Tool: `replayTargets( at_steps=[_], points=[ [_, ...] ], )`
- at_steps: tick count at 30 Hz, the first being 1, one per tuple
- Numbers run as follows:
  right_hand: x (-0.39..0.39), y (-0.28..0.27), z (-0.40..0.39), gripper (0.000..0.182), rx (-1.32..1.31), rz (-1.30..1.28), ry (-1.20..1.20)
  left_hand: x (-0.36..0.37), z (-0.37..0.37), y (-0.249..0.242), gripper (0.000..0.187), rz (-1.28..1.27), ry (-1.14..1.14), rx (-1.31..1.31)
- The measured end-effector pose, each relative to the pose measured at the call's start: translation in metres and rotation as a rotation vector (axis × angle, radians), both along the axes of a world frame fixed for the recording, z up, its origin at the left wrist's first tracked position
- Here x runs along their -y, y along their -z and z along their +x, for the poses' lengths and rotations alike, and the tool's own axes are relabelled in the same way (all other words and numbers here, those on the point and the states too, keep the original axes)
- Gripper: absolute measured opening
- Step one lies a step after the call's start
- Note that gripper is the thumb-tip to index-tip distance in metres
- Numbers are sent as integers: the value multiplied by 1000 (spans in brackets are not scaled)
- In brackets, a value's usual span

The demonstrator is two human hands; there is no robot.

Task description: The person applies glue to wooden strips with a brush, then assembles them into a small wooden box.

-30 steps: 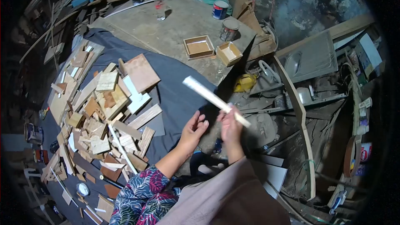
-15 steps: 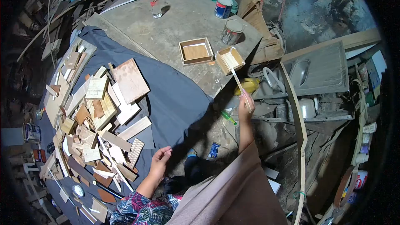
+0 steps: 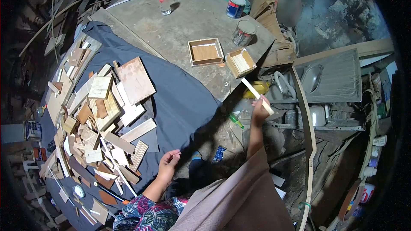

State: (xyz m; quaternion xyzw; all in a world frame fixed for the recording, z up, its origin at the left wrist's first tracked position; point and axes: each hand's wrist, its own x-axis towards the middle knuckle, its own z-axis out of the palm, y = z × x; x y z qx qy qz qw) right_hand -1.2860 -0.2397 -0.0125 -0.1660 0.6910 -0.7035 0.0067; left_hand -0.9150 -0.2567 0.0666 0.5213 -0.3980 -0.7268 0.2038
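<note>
My right hand [image 3: 260,110] is closed round a thin wooden stick [image 3: 253,89]. The stick's whitish far end lies just off the near corner of a small open wooden box [image 3: 240,63]; a gap shows between them. Beside that box, to its left, stands a wider shallow wooden box [image 3: 206,52] with white smears along its inner edges. My left hand [image 3: 170,162] hovers near the dark cloth [image 3: 180,98], fingers curled in against the thumb, and I see nothing in it. Left of it lies a heap of wood offcuts [image 3: 100,115].
Two cans, a blue-labelled one [image 3: 236,7] and a grey one [image 3: 244,33], stand on the table behind the boxes. A red-capped bottle [image 3: 165,2] is farther left. A dusty metal sink [image 3: 329,75] and a long wooden strip [image 3: 309,137] lie to the right.
My right hand has drawn the stick back and to the right, taking its tip out of the smaller box. My left hand has barely moved. The whole view has shifted slightly.
</note>
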Motion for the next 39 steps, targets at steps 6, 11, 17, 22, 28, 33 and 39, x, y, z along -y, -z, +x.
replayTargets(
  at_steps=[6,11,17,22,28,33,39],
  points=[
    [19,-44,-17,13,89,-118,51,-1,3,1,22,24,-22,-7],
    [46,-64,-44,17,113,-25,-39,-3,5,6,21,10,-23,-22],
    [63,-58,-61,18,40,73,-82,-6,6,2,20,10,-40,5],
    [62,-72,-63,18,88,-29,-98,-8,10,5,22,36,-55,12],
    [58,-84,-52,30,80,26,73,-9,13,10,22,26,-66,-16],
    [42,-73,-59,39,196,-139,159,-8,12,9,22,35,-70,-2],
    [29,-39,-66,46,373,-282,321,-10,15,13,21,57,-50,26]
  ],
)
